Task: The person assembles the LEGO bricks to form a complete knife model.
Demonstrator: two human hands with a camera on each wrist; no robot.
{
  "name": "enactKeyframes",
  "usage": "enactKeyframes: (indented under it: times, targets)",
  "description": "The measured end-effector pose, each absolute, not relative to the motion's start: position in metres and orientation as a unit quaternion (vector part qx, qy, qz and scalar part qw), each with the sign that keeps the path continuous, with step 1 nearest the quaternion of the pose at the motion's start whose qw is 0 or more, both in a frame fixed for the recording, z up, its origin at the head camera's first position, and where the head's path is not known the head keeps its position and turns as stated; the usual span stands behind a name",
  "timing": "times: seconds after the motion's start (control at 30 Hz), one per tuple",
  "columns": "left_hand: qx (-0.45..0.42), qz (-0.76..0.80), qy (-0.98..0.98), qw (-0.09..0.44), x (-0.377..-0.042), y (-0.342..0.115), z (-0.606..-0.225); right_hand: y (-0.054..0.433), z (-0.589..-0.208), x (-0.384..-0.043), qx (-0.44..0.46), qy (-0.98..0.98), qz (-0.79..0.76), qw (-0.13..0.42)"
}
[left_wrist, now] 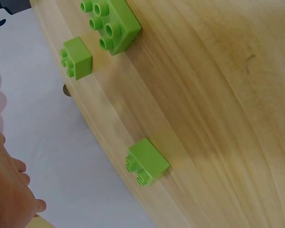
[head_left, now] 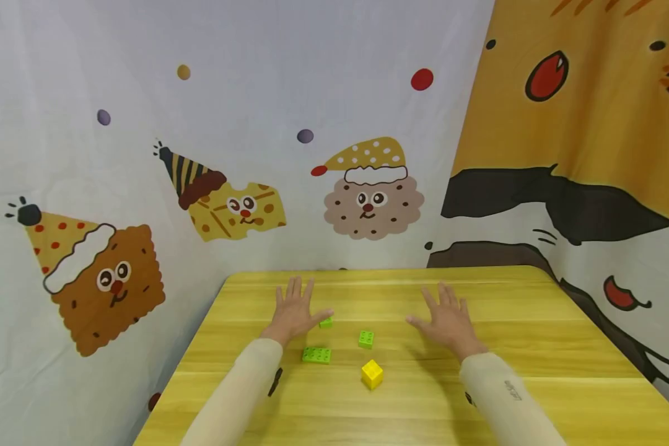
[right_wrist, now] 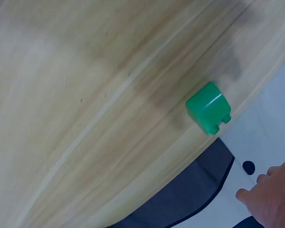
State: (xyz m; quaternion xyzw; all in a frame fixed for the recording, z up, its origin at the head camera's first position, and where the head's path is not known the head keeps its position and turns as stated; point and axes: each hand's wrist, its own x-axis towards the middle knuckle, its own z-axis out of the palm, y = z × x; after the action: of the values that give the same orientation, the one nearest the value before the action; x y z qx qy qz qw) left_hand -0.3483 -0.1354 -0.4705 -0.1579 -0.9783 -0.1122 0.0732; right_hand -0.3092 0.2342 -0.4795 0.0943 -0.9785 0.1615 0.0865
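Both of my hands are held above the table with fingers spread, and neither holds anything. In the head view my left hand (head_left: 294, 313) is nearest a small green brick (head_left: 326, 323), partly hidden by the thumb. A longer green brick (head_left: 316, 355) lies nearer me, and a small square green brick (head_left: 366, 339) sits between the hands. Closest to me is a yellow block (head_left: 372, 374). My right hand (head_left: 448, 319) is to the right of these. The right wrist view shows a darker green brick with a curved side (right_wrist: 209, 108), not visible in the head view.
The wooden table (head_left: 513, 396) reaches back to a white cloth (head_left: 245, 80) printed with cartoon snacks. On the right a cloth panel with a large orange cartoon figure (head_left: 602, 124) hangs beside the table edge.
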Motion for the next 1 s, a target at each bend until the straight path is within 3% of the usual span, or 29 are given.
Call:
enactKeyframes:
  times: [1.0]
  targets:
    - [-0.159, -0.353, -0.922, -0.004, -0.336, -0.139, -0.478, 0.191, -0.494, -0.283, 0.097, -0.949, 0.29, 0.08]
